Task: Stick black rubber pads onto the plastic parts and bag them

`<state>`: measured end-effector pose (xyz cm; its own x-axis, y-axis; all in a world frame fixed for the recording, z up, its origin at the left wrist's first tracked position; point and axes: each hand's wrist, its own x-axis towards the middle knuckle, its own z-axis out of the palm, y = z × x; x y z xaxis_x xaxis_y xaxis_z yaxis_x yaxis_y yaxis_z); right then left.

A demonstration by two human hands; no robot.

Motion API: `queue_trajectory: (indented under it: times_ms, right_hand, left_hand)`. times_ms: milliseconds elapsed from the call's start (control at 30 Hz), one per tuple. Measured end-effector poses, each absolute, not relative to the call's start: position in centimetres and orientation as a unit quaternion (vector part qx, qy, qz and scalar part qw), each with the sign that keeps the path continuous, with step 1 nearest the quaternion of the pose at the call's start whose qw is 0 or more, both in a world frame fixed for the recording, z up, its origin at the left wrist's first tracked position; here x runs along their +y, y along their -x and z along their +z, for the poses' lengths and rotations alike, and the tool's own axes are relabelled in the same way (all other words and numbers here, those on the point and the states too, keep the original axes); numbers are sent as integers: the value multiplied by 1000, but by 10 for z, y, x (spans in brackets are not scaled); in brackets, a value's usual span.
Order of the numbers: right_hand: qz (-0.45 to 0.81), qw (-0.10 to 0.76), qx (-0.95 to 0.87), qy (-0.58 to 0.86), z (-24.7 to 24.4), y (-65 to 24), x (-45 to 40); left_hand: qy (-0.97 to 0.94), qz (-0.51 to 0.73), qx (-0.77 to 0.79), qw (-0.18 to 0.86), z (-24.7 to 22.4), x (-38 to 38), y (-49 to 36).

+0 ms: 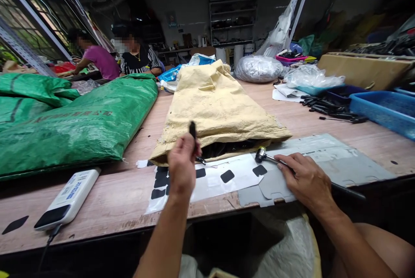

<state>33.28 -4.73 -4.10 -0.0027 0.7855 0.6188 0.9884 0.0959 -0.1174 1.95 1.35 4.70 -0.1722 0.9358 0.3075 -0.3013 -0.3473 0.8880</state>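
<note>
My left hand is closed around a black pen-like piece, held upright above the front of the table. Below it lies a white sheet with several black rounded patches. My right hand grips the dark handle of a small hammer, whose metal head rests near the sheet's right end, over a grey board. Just behind both hands is a yellow woven sack; its open mouth faces me, with dark items inside.
A green sack and a white power bank with a cable are on the left. Black parts lie beside a blue basket at right. Two people sit at the back left.
</note>
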Motion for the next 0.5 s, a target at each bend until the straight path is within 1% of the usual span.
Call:
queue_trajectory:
  times_ms: [33, 100, 167, 233, 300, 333, 367, 433, 500]
  right_hand:
    - [-181, 281, -684, 648, -41, -333, -47]
    - [-182, 284, -683, 648, -41, -334, -47]
    - [-183, 285, -682, 648, -42, -334, -47]
    - [-185, 288, -682, 647, -43, -334, -47]
    - [-188, 291, -681, 645, -43, -333, -47]
    - [-189, 291, -681, 645, -43, -333, -47]
    - [-189, 291, -681, 644, -43, -333, -48]
    - [-190, 291, -682, 644, -43, -332, -48]
    - [-189, 292, -680, 645, -43, -332, -48]
  left_hand:
    - [-425, 718, 324, 445, 59, 18, -14]
    - [-422, 741, 301, 426, 79, 17, -5]
    - [-476, 700, 302, 439, 87, 1, -1]
    - [-582, 577, 311, 482, 82, -26, -2]
    - [-700, 345, 324, 535, 63, -57, -7]
    - [-730, 241, 333, 546, 49, -71, -10]
    - [-747, 182, 346, 538, 33, -84, -12]
    - [-758, 136, 391, 504, -4, -103, -12]
    - [-744, 125, 454, 474, -39, -114, -8]
